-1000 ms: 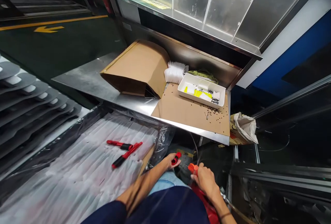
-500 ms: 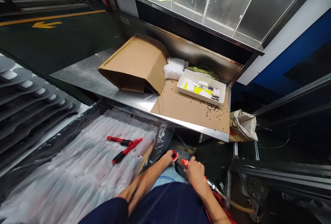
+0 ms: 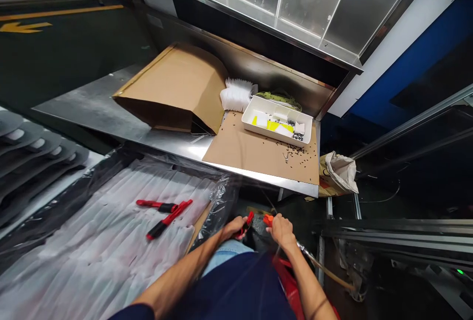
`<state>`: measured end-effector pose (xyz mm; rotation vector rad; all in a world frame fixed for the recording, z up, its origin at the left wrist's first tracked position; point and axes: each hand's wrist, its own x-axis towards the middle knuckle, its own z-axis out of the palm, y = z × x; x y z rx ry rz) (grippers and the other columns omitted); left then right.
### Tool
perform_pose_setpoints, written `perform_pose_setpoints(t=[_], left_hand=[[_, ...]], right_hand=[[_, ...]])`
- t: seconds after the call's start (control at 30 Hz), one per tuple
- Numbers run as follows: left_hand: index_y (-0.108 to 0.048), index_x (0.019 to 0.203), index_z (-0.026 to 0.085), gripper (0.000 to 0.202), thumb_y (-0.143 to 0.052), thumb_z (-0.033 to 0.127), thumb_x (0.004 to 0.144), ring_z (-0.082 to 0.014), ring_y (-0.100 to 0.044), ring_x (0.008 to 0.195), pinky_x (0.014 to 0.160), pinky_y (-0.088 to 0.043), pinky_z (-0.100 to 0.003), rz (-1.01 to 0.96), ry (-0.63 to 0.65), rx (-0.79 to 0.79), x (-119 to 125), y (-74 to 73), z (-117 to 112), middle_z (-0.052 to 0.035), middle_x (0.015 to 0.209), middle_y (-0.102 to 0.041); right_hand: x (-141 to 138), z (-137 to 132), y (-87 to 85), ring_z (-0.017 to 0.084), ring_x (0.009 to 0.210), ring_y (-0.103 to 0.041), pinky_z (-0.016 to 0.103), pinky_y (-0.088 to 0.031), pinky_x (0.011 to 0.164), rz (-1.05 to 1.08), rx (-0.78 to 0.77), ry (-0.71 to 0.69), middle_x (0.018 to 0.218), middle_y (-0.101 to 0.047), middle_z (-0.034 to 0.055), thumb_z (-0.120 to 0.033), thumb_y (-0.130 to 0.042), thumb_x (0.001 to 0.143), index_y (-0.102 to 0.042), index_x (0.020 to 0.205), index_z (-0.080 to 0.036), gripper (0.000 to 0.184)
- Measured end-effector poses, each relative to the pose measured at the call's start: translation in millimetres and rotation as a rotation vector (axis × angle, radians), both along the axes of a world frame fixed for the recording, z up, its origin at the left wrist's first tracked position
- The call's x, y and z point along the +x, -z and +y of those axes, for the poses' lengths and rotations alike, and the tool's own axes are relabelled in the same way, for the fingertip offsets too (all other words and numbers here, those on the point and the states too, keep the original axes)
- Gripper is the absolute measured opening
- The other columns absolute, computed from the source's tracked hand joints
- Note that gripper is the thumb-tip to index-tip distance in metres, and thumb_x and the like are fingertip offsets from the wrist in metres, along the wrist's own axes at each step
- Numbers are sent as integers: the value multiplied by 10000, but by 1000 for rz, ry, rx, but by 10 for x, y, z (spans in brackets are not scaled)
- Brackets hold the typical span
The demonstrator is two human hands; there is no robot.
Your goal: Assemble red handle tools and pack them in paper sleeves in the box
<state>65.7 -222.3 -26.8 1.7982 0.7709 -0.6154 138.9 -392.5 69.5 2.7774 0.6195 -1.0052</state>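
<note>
Low in front of my body, my left hand (image 3: 235, 225) is closed around a red and black handle-like part (image 3: 247, 224), similar to the two on the bags. My right hand (image 3: 283, 231) grips an orange air gun (image 3: 268, 220), its front pointing left toward that part, with a gap between them. A metal fitting and a yellowish hose (image 3: 332, 274) trail from behind my right hand. Two more red and black parts (image 3: 168, 220) lie crossed on the rows of whitish plastic-wrapped pieces (image 3: 111, 231) to my left. My fingers cover much of both held things.
A metal bench (image 3: 88, 98) stands ahead with a tipped cardboard box (image 3: 173, 88). On a cardboard sheet (image 3: 236, 147), a white tray (image 3: 273, 135) sits among scattered small black bits. A paper sack (image 3: 338, 177) is at the bench's right end. Grey panels (image 3: 33, 162) are stacked left.
My left hand has moved slightly left, away from the air gun, and turned the red and black part so more of it shows. The view has shifted to the right.
</note>
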Motion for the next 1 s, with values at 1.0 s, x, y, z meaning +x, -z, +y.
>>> perform_pose_setpoints(t=[1.0], left_hand=[[-411,1507,99,555,-425,382,1029,-264,-670,1107,992,-480,-438,-100,455,426,-201,-306,160,-179,1286,-673]], right_hand=[[80,-1113,1187,184,957,-680,383,-595,838,-39,667,1078,1126,-679,60,-352,-633,978,-634,1173,-149,282]])
